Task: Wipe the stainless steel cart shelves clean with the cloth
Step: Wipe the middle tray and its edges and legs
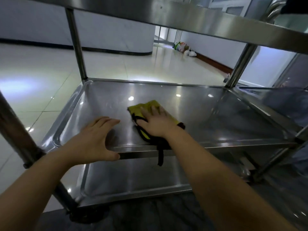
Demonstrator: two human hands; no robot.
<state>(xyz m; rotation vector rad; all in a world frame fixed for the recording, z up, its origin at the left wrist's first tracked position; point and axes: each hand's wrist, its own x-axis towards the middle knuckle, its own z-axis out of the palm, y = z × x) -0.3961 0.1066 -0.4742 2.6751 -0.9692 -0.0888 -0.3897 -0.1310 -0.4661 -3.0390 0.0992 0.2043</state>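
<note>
The yellow cloth (150, 105) is pressed onto the middle shelf (216, 117) under the right hand (155, 122), whose fingers are laid flat and straight on it. A black strap (160, 155) is left hanging over the front lip. The cloth's long axis is run from the near edge toward the far left. The left hand (95, 137) is spread open just beside it, thumb seemingly tucked under the lip. Bare steel is left to the right and is nearer the right hand. Strokes are bounded by the corner posts (240, 64) and the upper shelf (183, 19)
</note>
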